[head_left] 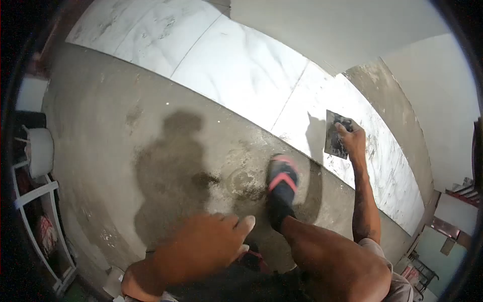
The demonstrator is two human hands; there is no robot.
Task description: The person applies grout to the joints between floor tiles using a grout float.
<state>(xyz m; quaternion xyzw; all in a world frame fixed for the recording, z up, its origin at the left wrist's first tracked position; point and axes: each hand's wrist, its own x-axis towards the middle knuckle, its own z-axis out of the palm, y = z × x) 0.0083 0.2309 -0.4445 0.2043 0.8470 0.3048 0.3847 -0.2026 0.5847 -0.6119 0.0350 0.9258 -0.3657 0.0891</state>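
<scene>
Over the white marbled tiles, my right hand is closed round the handle of a flat dark rectangular trowel. The trowel's blade casts a shadow on the tiles just left of it. At the lower left, my left hand is blurred, held in front of my body above the grey floor. Its fingers are partly bent, with pale fingertips, and nothing shows between them.
Bare grey concrete floor borders the tile strip. My foot in a dark sandal with pink straps stands by the tile edge. A white metal frame is at far left. A pale wall rises beyond the tiles.
</scene>
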